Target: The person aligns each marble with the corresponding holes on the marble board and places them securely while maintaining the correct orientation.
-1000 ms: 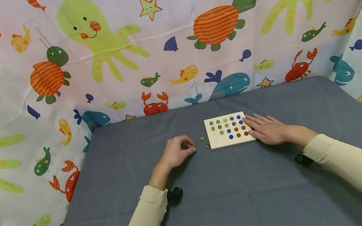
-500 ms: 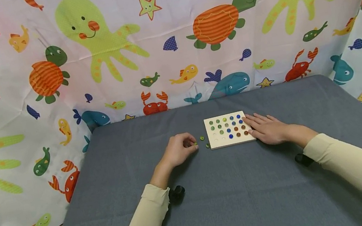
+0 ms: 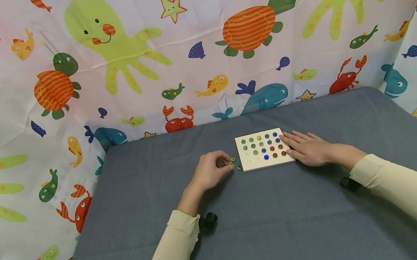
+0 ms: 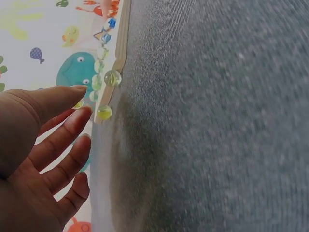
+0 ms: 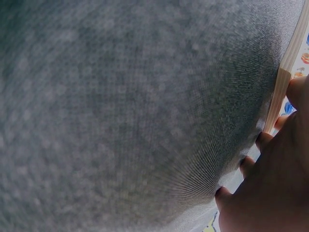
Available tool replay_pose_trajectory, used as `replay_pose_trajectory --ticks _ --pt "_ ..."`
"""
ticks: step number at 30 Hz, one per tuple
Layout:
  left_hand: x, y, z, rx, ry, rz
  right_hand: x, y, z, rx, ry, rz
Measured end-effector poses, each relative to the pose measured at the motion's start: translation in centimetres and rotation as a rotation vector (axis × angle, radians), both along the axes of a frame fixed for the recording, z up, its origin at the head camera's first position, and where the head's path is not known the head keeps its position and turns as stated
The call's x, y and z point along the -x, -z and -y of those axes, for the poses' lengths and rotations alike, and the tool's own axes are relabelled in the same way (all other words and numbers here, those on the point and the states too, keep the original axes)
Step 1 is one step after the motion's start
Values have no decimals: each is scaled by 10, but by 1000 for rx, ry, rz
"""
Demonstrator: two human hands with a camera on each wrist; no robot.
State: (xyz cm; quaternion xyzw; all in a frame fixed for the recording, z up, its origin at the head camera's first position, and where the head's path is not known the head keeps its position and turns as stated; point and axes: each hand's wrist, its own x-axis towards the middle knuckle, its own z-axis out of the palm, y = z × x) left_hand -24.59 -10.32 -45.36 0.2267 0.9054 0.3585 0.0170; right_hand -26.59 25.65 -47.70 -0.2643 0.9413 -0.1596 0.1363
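A pale wooden board [image 3: 253, 165] lies on the grey cloth, with rows of green, blue and brown marbles in its hollows and a few bare hollows at the near left. My left hand [image 3: 211, 171] is just left of it, pinching a yellow-green marble [image 4: 78, 103] between thumb and index finger. Two loose marbles rest on the cloth by the board's left edge: a striped one [image 4: 113, 78] and a yellow-green one [image 4: 105, 112]. My right hand [image 3: 308, 148] lies flat with fingers spread, its fingertips on the board's right edge; the right wrist view shows thumb and fingers along that side.
The grey cloth [image 3: 267, 230] covers the table, which ends at the back against a curtain [image 3: 199, 76] printed with sea animals. A dark wrist camera [image 3: 208, 220] sits under the left wrist, and another camera [image 3: 349, 183] under the right.
My left hand has moved right and slightly away from me, toward the board, still pinching the marble. The right hand and the board have stayed in place.
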Motion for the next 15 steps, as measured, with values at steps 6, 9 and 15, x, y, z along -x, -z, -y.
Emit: replay_pose_trajectory --ticks 6,9,15 --pt "-1 -4 -6 11 1 18 2 1 0 -13 2 8" --pt "0 -4 -8 14 4 15 1 2 0 -10 5 8" --pt "0 -4 -13 12 12 9 -2 1 0 -9 4 -10"
